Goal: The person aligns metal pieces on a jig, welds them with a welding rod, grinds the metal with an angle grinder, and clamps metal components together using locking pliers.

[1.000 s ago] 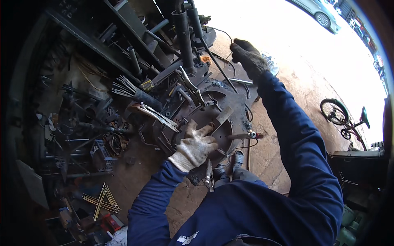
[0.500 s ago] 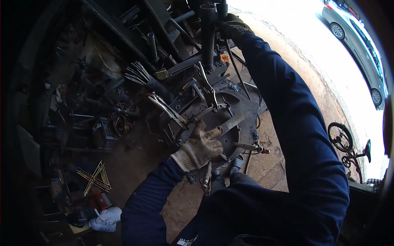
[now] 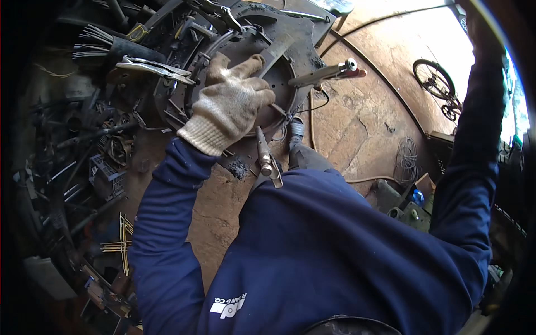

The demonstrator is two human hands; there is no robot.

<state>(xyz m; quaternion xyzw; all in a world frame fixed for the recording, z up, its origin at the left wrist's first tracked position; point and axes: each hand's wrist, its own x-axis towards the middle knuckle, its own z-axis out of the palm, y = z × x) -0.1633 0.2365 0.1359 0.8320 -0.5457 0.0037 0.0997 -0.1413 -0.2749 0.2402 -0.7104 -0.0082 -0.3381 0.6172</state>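
Note:
My left hand [image 3: 228, 106], in a worn, light work glove, lies palm down over a round metal ring [image 3: 290, 72] on a dark steel bench [image 3: 307, 47]. Its fingers are bent around the near end of a flat metal bar [image 3: 278, 51], which slants across the ring. Locking pliers sit around the ring: one with bright handles [image 3: 153, 68] on the left, one at the right [image 3: 324, 73], one at the near edge [image 3: 265, 156], another at the top [image 3: 223, 15]. My right hand [image 3: 481, 25] is dark and cut by the upper right rim; its fingers cannot be made out.
A bundle of thin rods [image 3: 95, 42] stands in a dark tube left of the bench, near a tape measure [image 3: 137, 32]. Scrap and a grey crate [image 3: 106, 176] fill the left. A hose [image 3: 379, 78] crosses the floor at right, with coiled wire [image 3: 407, 159] and a bicycle [image 3: 435, 84] beyond.
My right hand has left the upright pipe at the top and swung out to the upper right rim. My left hand stays on the bar; the view has shifted, bringing my torso in.

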